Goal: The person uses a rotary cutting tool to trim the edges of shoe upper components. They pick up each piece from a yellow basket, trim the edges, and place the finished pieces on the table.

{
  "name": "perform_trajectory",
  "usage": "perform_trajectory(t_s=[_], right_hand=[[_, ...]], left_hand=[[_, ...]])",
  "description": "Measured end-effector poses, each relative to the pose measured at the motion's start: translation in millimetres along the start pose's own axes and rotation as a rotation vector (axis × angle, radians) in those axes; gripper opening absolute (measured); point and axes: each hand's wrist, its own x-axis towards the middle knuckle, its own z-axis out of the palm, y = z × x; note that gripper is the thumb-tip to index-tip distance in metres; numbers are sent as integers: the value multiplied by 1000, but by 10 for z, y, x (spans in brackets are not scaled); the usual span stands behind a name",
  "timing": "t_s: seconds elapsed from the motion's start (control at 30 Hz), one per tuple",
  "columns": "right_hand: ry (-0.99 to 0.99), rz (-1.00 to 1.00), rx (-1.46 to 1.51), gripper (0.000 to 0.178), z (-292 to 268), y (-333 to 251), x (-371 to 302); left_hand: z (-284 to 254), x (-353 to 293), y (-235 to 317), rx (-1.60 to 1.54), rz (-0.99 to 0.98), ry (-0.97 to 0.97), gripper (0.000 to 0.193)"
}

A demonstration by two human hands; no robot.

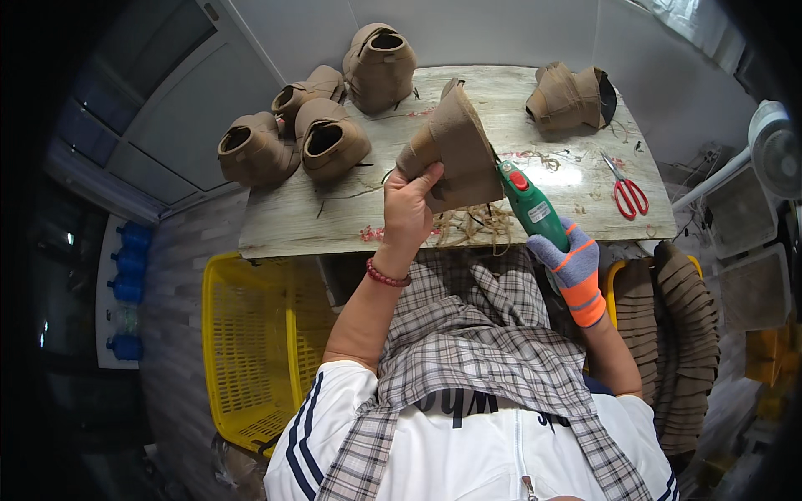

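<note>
My bare left hand (409,204), with a red bead bracelet at the wrist, grips a brown cone-shaped cloth piece (459,150) by its narrow end. The piece is held up over the near part of the table, its wide rim turned to the right. In a grey and orange glove, my right hand (575,271) is closed around a green handheld power tool (535,209) with a red switch. The tool's tip is at the cloth's wide rim; whether it touches cannot be made out.
Several similar brown pieces (330,138) stand at the table's left, another (568,96) at the far right. Red-handled scissors (628,190) and loose trimmings (480,227) lie on the table (309,219). A yellow basket (251,334) is at left, stacked brown pieces (685,334) and a fan (773,154) at right.
</note>
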Motion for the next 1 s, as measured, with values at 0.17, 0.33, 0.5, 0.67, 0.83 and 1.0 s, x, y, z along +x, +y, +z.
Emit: perform_trajectory(t_s=[0.17, 0.33, 0.5, 0.67, 0.83, 1.0], right_hand=[[-12, 95, 65, 41, -13, -15, -10], [-18, 176, 113, 37, -48, -69, 67], [-20, 267, 234, 30, -70, -63, 130], [-38, 284, 367, 29, -141, 39, 194], [-69, 295, 455, 34, -210, -63, 208], [-67, 260, 476, 35, -328, 74, 320]], left_hand=[[-15, -47, -189, 146, 12, -6, 32], [-148, -171, -304, 726, 169, -81, 17], [-280, -199, -285, 1260, 452, -245, 7], [-448, -185, -263, 1433, 655, -542, 13], [-581, -220, -154, 1523, 723, -702, 24], [-609, -318, -195, 1125, 321, -493, 23]])
